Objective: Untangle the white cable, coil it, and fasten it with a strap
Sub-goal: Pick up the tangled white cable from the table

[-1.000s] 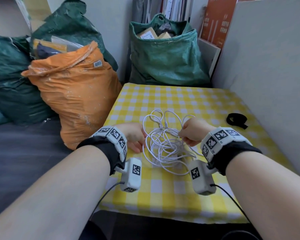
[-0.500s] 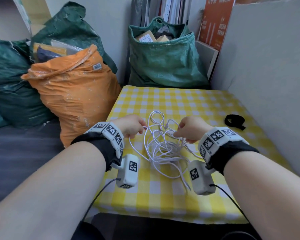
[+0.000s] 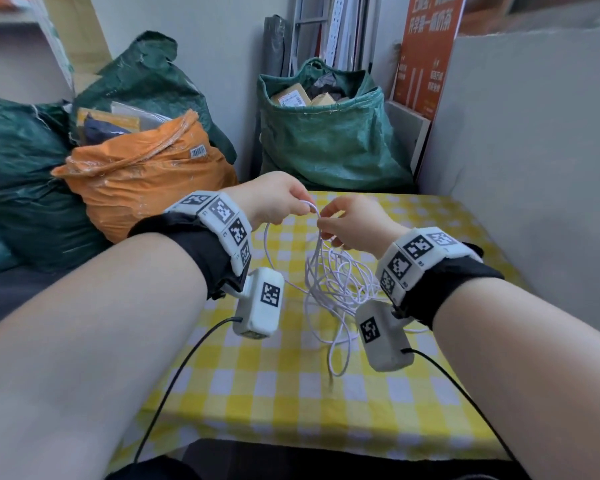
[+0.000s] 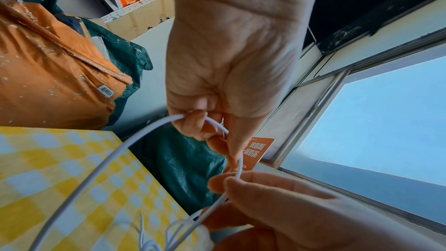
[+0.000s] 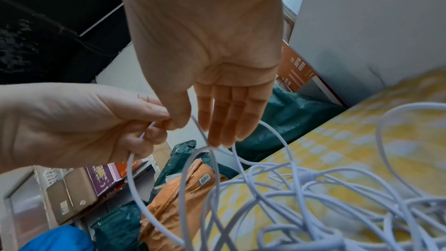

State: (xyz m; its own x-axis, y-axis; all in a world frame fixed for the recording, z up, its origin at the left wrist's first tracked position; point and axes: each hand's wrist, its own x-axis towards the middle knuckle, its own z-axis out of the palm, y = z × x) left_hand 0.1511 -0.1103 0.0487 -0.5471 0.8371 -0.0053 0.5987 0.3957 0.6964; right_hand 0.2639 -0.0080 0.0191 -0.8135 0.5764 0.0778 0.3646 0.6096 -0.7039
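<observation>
The white cable (image 3: 336, 282) hangs as a loose tangle from both hands, and its lower loops lie on the yellow checked tablecloth (image 3: 291, 393). My left hand (image 3: 291, 206) is raised above the table and pinches one strand in curled fingers (image 4: 200, 123). My right hand (image 3: 329, 226) is just beside it and pinches the same strand between thumb and fingers (image 5: 212, 121). A short arc of cable (image 4: 237, 156) bridges the two hands. Many crossed loops (image 5: 301, 198) hang below my right palm. The black strap is hidden behind my right wrist in the head view.
An orange sack (image 3: 142, 181) and dark green bags (image 3: 14, 185) crowd the table's left side. A green sack of parcels (image 3: 326, 143) stands behind the far edge. A grey board (image 3: 534, 168) walls off the right side.
Both hands have risen from the tabletop and come close together, lifting the cable. The tangle that lay flat now hangs from the fingers.
</observation>
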